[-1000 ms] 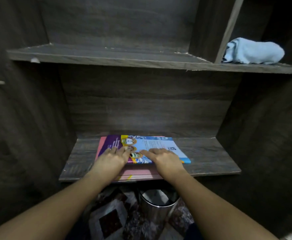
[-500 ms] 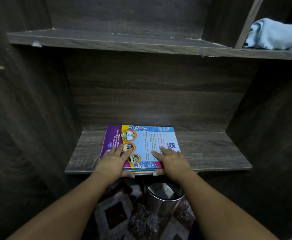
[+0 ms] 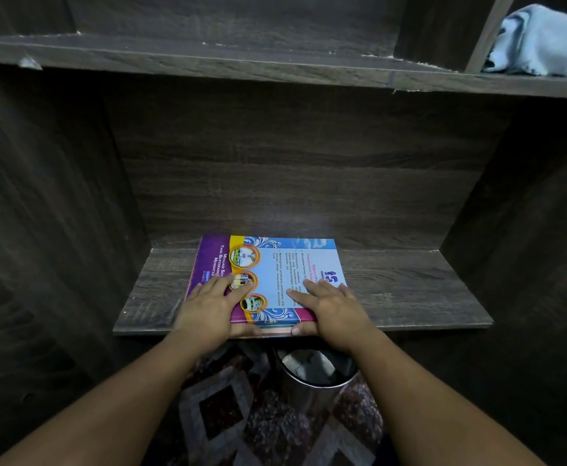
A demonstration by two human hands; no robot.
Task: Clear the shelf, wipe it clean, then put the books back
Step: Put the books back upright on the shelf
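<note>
A stack of books lies flat on the low wooden shelf (image 3: pixel 410 290), left of its middle, and the top book (image 3: pixel 275 260) has a purple, yellow and blue cover. My left hand (image 3: pixel 208 307) rests on the cover's near left part with straight fingers. My right hand (image 3: pixel 332 307) presses the near right part the same way. Both thumbs lie against the stack's front edge, at the shelf's lip. The books beneath show only as a thin edge under the thumbs.
A light blue cloth (image 3: pixel 541 42) sits crumpled on the upper shelf (image 3: pixel 241 65), far right, behind a vertical divider. Dark wood walls close in left and right. Below the low shelf stand a metal bin (image 3: pixel 315 368) and a patterned rug (image 3: pixel 241 415).
The top book lay askew over a pink one; it has slid back and squared up, covering the pink book. Both thumbs have come to the front edge.
</note>
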